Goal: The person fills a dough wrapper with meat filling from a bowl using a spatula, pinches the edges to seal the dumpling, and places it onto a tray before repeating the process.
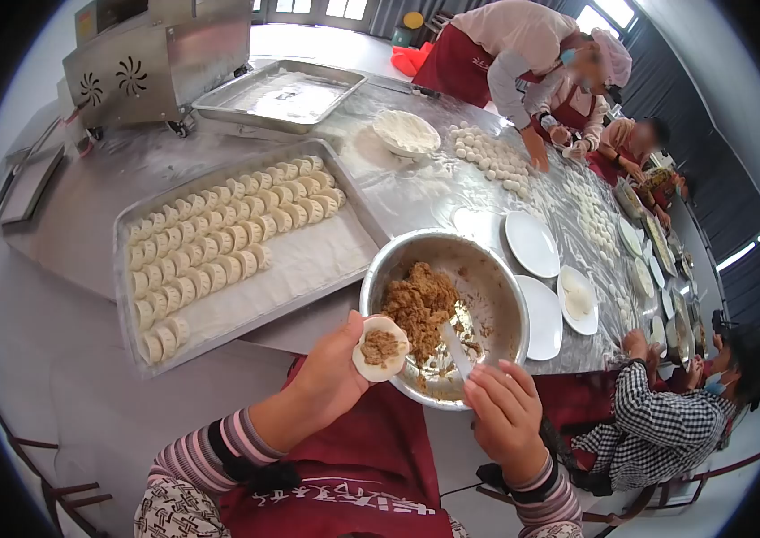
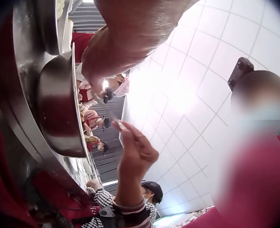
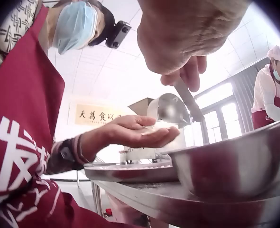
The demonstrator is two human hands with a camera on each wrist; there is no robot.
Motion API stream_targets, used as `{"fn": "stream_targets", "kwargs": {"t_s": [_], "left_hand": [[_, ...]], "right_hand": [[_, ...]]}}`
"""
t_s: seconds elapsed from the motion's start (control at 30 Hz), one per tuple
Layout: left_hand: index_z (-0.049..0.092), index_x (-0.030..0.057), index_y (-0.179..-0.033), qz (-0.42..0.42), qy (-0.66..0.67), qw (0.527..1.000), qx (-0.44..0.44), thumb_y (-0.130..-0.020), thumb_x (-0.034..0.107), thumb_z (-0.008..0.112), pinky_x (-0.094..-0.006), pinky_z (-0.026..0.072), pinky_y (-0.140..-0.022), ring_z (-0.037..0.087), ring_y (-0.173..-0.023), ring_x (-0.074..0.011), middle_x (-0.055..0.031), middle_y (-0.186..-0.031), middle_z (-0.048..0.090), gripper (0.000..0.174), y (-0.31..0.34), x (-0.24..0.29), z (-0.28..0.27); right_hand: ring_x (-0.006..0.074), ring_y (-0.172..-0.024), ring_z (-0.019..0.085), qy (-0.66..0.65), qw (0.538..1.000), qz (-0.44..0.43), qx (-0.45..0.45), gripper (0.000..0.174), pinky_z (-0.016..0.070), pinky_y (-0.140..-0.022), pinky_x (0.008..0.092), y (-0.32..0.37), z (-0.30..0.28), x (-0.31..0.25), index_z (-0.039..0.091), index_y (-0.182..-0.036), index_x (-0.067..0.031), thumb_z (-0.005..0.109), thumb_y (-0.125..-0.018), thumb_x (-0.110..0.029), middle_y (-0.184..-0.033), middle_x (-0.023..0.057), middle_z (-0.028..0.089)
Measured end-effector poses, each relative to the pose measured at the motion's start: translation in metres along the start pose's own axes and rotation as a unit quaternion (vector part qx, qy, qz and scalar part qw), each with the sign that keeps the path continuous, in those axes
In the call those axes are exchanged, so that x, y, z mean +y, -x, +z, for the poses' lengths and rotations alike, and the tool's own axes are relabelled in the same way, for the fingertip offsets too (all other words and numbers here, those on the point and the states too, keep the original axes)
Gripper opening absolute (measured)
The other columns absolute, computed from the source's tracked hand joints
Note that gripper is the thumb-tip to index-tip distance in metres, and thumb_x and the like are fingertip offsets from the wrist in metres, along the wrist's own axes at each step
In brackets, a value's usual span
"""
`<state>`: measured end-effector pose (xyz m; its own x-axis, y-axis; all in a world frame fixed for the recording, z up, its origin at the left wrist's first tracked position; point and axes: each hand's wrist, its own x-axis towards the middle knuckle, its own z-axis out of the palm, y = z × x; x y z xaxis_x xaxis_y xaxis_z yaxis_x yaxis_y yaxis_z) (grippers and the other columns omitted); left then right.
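Note:
My left hand [image 1: 333, 366], palm up, holds a round dumpling wrapper [image 1: 361, 361] with a dab of brown filling [image 1: 382, 349] at its middle. Its thumb lies along the wrapper's edge, and the fingers beneath are hidden in the head view. My right hand [image 1: 504, 414] grips a narrow flat spatula [image 1: 457, 351], whose blade reaches over the steel bowl [image 1: 513, 305]. Inside that bowl, a mound of brown filling [image 1: 418, 303] sits toward the left. The right wrist view shows the spatula [image 3: 188, 100] above the bowl's rim, apart from the wrapper.
A large tray [image 1: 331, 285] with rows of folded dumplings [image 1: 210, 235] stands left of the bowl. White plates [image 1: 532, 244] lie to its right. Further back are a flour bowl [image 1: 405, 133], dough pieces [image 1: 492, 157], another tray [image 1: 281, 94] and a steel machine [image 1: 160, 67]. Several people work along the table.

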<state>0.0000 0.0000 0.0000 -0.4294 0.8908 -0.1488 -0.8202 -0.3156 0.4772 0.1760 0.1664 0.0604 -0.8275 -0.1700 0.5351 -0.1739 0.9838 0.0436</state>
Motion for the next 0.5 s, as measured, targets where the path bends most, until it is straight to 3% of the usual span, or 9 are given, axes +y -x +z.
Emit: {"fn": "stream_targets", "kwargs": {"t_s": [0.1, 0.17, 0.23, 0.27, 0.3, 0.33, 0.43, 0.5], "left_hand": [[0.044, -0.0005, -0.128, 0.005, -0.005, 0.999, 0.047, -0.101, 0.046, 0.027, -0.0427, 0.0442, -0.1, 0.055, -0.115, -0.0269, -0.0157, -0.124, 0.055, 0.056, 0.001, 0.0, 0.007], [0.044, -0.0002, -0.128, -0.003, 0.004, 0.999, 0.041, -0.101, 0.047, 0.026, -0.043, 0.0432, -0.101, 0.054, -0.116, -0.0268, -0.016, -0.125, 0.055, 0.058, 0.002, -0.001, 0.01], [0.044, 0.0, -0.128, -0.007, 0.018, 0.999, 0.027, -0.101, 0.048, 0.026, -0.0433, 0.0426, -0.101, 0.054, -0.116, -0.0269, -0.016, -0.125, 0.055, 0.058, 0.0, -0.004, 0.011], [0.044, 0.0001, -0.128, -0.015, 0.028, 0.999, 0.017, -0.101, 0.048, 0.026, -0.0436, 0.042, -0.102, 0.054, -0.117, -0.0269, -0.0161, -0.125, 0.055, 0.059, 0.001, -0.004, 0.011], [0.044, 0.0001, -0.128, -0.014, 0.026, 0.999, 0.017, -0.101, 0.048, 0.026, -0.0436, 0.042, -0.102, 0.054, -0.117, -0.0269, -0.0161, -0.125, 0.055, 0.059, 0.002, -0.003, 0.01], [0.045, 0.0002, -0.128, -0.016, 0.026, 1.0, -0.006, -0.101, 0.048, 0.026, -0.0438, 0.0415, -0.102, 0.053, -0.117, -0.027, -0.0162, -0.125, 0.055, 0.059, 0.003, -0.003, 0.008], [0.046, 0.0006, -0.128, -0.011, 0.03, 0.999, -0.019, -0.101, 0.048, 0.026, -0.0437, 0.0411, -0.103, 0.053, -0.118, -0.027, -0.0163, -0.126, 0.055, 0.058, 0.006, -0.002, 0.005], [0.047, 0.0008, -0.127, -0.002, 0.033, 0.999, -0.013, -0.101, 0.048, 0.026, -0.0435, 0.0413, -0.102, 0.053, -0.118, -0.027, -0.0163, -0.125, 0.055, 0.058, 0.008, 0.001, 0.003]], "right_hand": [[0.0278, -0.085, 0.068, -0.105, 0.992, 0.048, 0.047, 0.014, 0.0495, -0.088, 0.0404, -0.006, -0.008, -0.018, 0.066, -0.095, 0.0022, 0.064, -0.084, -0.006, -0.095, 0.0122, 0.07], [0.0276, -0.083, 0.068, -0.301, 0.929, 0.163, 0.138, 0.013, 0.0518, -0.083, 0.0387, -0.005, -0.004, -0.027, 0.065, -0.094, 0.0039, 0.063, -0.084, -0.004, -0.089, 0.0143, 0.07], [0.0256, -0.079, 0.068, -0.326, 0.913, 0.206, 0.134, 0.015, 0.0532, -0.079, 0.0375, -0.004, 0.002, -0.028, 0.064, -0.095, 0.0068, 0.062, -0.086, -0.004, -0.088, 0.0164, 0.07], [0.0256, -0.078, 0.069, -0.43, 0.825, 0.339, 0.14, 0.016, 0.0536, -0.079, 0.0365, -0.001, 0.009, -0.028, 0.064, -0.096, 0.0083, 0.06, -0.088, -0.005, -0.089, 0.0171, 0.07], [0.0257, -0.076, 0.07, -0.519, 0.707, 0.459, 0.141, 0.018, 0.0541, -0.078, 0.0355, -0.001, 0.014, -0.03, 0.063, -0.097, 0.0097, 0.059, -0.09, -0.006, -0.09, 0.0178, 0.07], [0.0264, -0.074, 0.07, -0.566, 0.656, 0.465, 0.183, 0.021, 0.0547, -0.075, 0.0333, -0.011, 0.016, -0.033, 0.063, -0.098, 0.0116, 0.056, -0.093, -0.008, -0.087, 0.0178, 0.069], [0.0292, -0.074, 0.07, -0.597, 0.619, 0.47, 0.198, 0.021, 0.055, -0.074, 0.032, -0.005, 0.021, -0.025, 0.063, -0.098, 0.0107, 0.054, -0.094, -0.008, -0.085, 0.0178, 0.069], [0.0289, -0.073, 0.07, -0.581, 0.628, 0.474, 0.209, 0.02, 0.0549, -0.074, 0.034, -0.004, 0.013, -0.026, 0.063, -0.097, 0.0097, 0.055, -0.094, -0.009, -0.084, 0.0167, 0.068]]}}
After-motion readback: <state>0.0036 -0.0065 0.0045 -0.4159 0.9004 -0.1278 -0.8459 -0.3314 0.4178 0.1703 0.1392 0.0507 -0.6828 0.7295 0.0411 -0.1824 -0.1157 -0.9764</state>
